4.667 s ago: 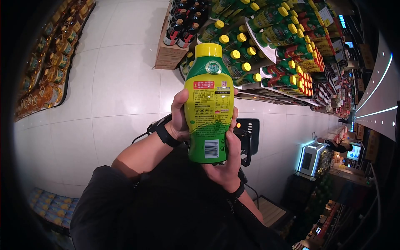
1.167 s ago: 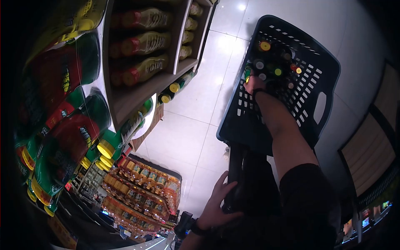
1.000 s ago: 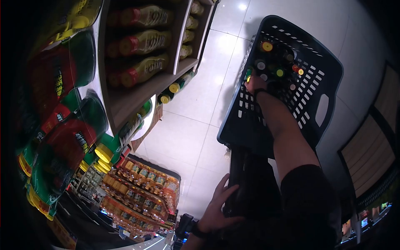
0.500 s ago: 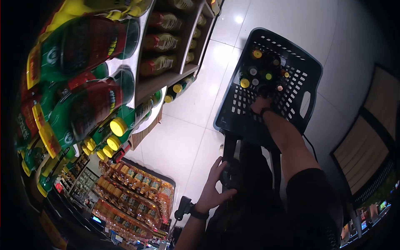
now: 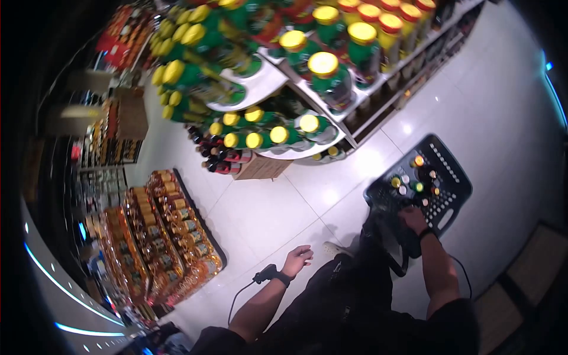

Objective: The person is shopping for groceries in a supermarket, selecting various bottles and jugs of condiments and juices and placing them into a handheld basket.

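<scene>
My right hand (image 5: 411, 218) reaches into a dark plastic shopping basket (image 5: 454, 171). Its fingers are curled round a dark bottle (image 5: 406, 203), most of which is lost in shadow. Just beyond it several bottles stand upright in the basket, seen mostly by their caps, one with an orange cap (image 5: 419, 160) and one with a yellow-green cap (image 5: 419, 187). My left hand (image 5: 299, 260) hangs over the floor at my left side, holding nothing, its fingers loosely bent and apart. A device is strapped at its wrist (image 5: 266, 273).
A shelf stand of green bottles with yellow caps (image 5: 324, 63) rises ahead. Under it sits a cardboard box (image 5: 263, 167) with dark bottles. At left stands a display of amber bottles (image 5: 177, 228). Pale floor tiles (image 5: 260, 213) lie between; a wooden-slatted thing (image 5: 538, 260) is at lower right.
My view has swung left and up, showing more of the aisle. The left hand has moved away from the dark thing beside my leg. The right hand stays in the basket.
</scene>
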Motion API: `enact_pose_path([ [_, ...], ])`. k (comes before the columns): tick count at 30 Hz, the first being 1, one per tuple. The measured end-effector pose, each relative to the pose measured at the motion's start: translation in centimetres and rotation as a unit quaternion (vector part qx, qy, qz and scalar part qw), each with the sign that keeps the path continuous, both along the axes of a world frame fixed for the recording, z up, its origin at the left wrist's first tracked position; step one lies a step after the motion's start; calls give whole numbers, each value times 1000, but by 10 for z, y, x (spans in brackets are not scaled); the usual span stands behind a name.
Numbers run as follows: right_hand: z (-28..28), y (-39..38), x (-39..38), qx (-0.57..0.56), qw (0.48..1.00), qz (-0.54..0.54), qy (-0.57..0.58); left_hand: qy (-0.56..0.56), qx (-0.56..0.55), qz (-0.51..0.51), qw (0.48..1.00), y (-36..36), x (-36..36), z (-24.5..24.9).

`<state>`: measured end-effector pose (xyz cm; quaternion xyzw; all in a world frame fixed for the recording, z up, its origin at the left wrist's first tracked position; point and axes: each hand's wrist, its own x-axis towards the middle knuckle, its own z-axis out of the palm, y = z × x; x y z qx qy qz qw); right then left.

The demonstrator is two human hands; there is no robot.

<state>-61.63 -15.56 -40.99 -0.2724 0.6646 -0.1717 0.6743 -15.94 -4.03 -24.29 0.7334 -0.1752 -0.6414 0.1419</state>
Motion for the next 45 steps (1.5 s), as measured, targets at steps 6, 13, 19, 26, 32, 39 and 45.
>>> enact_pose_path([
  [6,180,30,36,58,992,58,-92,-40,13,138,990,113,101,-2],
  [13,200,111,98,-179,964,109,161,25,-23,298,954,270,171,-35],
  [19,174,114,102,-162,928,81,325,26,42,380,923,396,199,-64],
  [26,161,112,111,-131,932,95,325,-36,-40,319,946,473,209,-43],
  [32,144,121,119,-149,929,69,332,4,4,424,906,463,235,-25],
  [39,135,137,121,-170,899,123,385,48,-24,501,864,444,284,-69],
  [45,132,100,288,-149,897,229,347,36,19,447,894,409,341,-80],
])
